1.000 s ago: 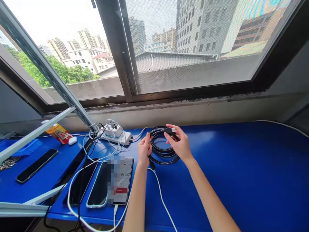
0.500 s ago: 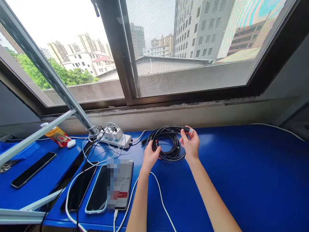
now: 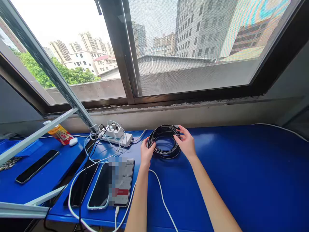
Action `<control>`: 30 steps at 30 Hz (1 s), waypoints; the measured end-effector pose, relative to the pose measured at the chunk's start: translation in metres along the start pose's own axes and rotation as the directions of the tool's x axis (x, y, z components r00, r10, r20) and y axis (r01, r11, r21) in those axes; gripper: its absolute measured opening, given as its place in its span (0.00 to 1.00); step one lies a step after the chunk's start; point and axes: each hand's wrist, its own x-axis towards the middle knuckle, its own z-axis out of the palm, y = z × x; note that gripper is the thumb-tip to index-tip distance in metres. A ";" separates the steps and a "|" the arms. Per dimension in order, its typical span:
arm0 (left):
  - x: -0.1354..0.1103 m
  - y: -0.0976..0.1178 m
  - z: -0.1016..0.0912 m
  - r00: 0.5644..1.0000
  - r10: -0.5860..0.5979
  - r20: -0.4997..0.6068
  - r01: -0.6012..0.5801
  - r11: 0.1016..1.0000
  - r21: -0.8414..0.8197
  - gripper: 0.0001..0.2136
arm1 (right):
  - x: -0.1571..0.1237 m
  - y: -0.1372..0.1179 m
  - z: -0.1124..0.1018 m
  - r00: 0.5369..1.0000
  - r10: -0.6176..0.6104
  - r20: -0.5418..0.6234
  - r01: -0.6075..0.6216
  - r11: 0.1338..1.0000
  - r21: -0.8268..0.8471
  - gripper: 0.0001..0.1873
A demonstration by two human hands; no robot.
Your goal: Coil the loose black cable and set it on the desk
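A black cable [image 3: 166, 153] is wound into a round coil of several loops above the blue table near the wall. My left hand [image 3: 146, 154] grips the coil's left side, the thumb over the loops and the fingers behind. At the upper right of the coil, my right hand [image 3: 187, 143] closes round the loops, thumb and fingers bent. A dark cable end [image 3: 176, 127] shows beside its fingertips at the top of the coil. Part of the right fingers' contact with the cable is hidden.
Left of my hands, a white power strip [image 3: 125, 140] with plugs and tangled cords sits by the wall. Phones lie in front, including one with a lit screen [image 3: 125, 180] on a white charging cord [image 3: 163, 196]. A metal frame [image 3: 84, 116] crosses the left side.
My right hand has moved left and in against the coil, bringing the cable's connector end to the loops. My left hand stays on the coil's left side; the coil looks tighter.
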 end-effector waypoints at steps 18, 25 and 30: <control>0.003 -0.013 0.010 0.953 0.301 0.018 -0.261 0.795 0.547 0.19 | -0.004 0.025 0.001 0.970 -0.238 0.040 0.239 0.922 -0.306 0.18; 0.005 -0.016 0.009 0.955 0.297 0.004 -0.224 0.713 0.664 0.19 | -0.001 0.035 0.001 0.976 -0.217 0.028 0.213 0.912 -0.351 0.16; 0.003 -0.014 0.009 0.949 0.315 -0.006 -0.223 0.686 0.692 0.20 | 0.000 0.037 0.001 0.985 -0.171 0.006 0.162 0.917 -0.364 0.16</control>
